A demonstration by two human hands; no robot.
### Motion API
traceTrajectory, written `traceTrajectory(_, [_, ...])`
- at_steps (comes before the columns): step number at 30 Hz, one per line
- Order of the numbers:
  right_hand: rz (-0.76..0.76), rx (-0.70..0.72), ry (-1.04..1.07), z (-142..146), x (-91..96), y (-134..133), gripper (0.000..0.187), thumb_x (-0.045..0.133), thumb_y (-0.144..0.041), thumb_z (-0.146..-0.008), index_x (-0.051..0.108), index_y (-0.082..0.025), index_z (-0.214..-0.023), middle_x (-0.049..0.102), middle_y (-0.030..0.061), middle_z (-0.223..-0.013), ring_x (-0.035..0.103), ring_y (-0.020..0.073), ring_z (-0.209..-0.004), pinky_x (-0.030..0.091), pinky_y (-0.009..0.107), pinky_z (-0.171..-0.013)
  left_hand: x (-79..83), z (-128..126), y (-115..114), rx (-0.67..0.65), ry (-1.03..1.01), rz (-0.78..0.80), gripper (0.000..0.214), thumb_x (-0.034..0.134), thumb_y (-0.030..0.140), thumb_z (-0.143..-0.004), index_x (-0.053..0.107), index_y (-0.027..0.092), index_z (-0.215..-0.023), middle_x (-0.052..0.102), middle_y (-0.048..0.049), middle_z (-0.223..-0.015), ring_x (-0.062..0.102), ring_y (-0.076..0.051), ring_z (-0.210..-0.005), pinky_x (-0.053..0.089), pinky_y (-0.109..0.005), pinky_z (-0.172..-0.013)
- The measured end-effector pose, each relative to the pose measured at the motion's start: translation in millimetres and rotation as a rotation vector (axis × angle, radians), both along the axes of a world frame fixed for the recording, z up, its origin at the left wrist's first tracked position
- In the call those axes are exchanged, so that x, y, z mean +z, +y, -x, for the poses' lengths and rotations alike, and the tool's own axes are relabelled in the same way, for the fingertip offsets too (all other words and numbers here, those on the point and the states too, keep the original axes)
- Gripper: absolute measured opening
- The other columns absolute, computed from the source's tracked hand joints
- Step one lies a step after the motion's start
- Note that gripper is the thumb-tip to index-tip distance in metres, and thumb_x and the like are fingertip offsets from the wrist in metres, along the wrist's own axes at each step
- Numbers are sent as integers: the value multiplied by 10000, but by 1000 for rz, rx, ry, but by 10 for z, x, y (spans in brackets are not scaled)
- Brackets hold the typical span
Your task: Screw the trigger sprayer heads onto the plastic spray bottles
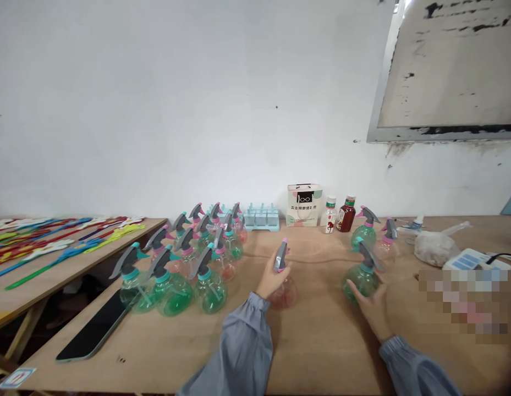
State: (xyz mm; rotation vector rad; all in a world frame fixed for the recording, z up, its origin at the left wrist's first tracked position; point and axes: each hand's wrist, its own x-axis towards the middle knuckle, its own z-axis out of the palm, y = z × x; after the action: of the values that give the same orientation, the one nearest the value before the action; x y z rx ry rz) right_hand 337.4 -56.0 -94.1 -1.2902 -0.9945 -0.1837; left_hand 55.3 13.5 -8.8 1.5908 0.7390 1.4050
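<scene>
My left hand point(268, 279) is closed around the neck of a pink spray bottle point(285, 294), just under its grey trigger head. The round body of that bottle shows below my fingers, at the table's middle. To the right, my right hand point(374, 309) grips a green spray bottle point(360, 281) by its round body, thumb on the near side; its other fingers are partly hidden. Behind it stand another green spray bottle point(363, 237) and a second pink one point(386, 248). Several more green and pink spray bottles point(172, 294) stand grouped to the left.
A phone point(94, 330) lies at the left edge beside the grouped bottles. Along the wall stand light-blue moulds point(261, 219), a paper bag point(303, 212) and two drink bottles point(329, 217). A plastic bag point(434, 247) and a white device point(465, 261) lie right.
</scene>
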Motion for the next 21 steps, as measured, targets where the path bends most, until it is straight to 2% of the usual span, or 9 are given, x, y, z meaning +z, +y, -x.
traceTrajectory(2, [45, 118, 18, 184, 11, 113, 802, 729, -619, -691, 406, -175, -1277, 531, 153, -1210, 538, 304, -1119, 443, 528, -989, 1, 50, 17, -39, 38, -33, 549, 736, 342, -723, 632, 224, -1249, 673, -117, -1240, 626, -150, -785, 527, -330, -821])
traceTrajectory(6, [80, 251, -41, 439, 52, 389, 696, 666, -600, -759, 382, -204, -1255, 498, 155, -1286, 489, 296, -1241, 385, 534, -1074, 101, 168, -27, -146, 133, -58, 555, 752, 345, -721, 640, 254, -1257, 695, -88, -1214, 654, -172, -838, 540, -359, -861])
traceTrajectory(10, [76, 274, -13, 587, 81, 598, 719, 693, -630, -707, 385, -209, -1202, 506, 153, -1253, 522, 301, -1202, 420, 524, -1047, 241, 209, -132, -150, 117, -52, 523, 777, 346, -690, 678, 254, -1195, 707, -98, -1176, 685, -209, -906, 545, -373, -879])
traceTrajectory(15, [60, 248, 67, 691, 65, 644, 732, 692, -644, -697, 386, -206, -1197, 532, 141, -1182, 569, 282, -1088, 482, 500, -968, 306, 188, -194, -217, -82, 56, 528, 757, 385, -705, 662, 220, -1198, 735, -80, -1091, 660, -245, -1104, 468, -409, -1032])
traceTrajectory(17, [55, 260, 64, 687, 50, 630, 732, 700, -638, -690, 391, -208, -1195, 527, 138, -1186, 563, 281, -1096, 479, 500, -971, 294, 182, -193, -242, -153, 158, 489, 754, 397, -698, 680, 202, -1141, 744, -89, -1073, 660, -266, -1117, 495, -406, -982])
traceTrajectory(21, [71, 316, 58, 633, 6, 606, 735, 722, -613, -690, 385, -219, -1211, 523, 130, -1204, 553, 280, -1130, 464, 503, -996, 247, 151, -171, -260, -222, 350, 441, 790, 374, -635, 705, 170, -1016, 739, -133, -1104, 662, -308, -1117, 537, -318, -740])
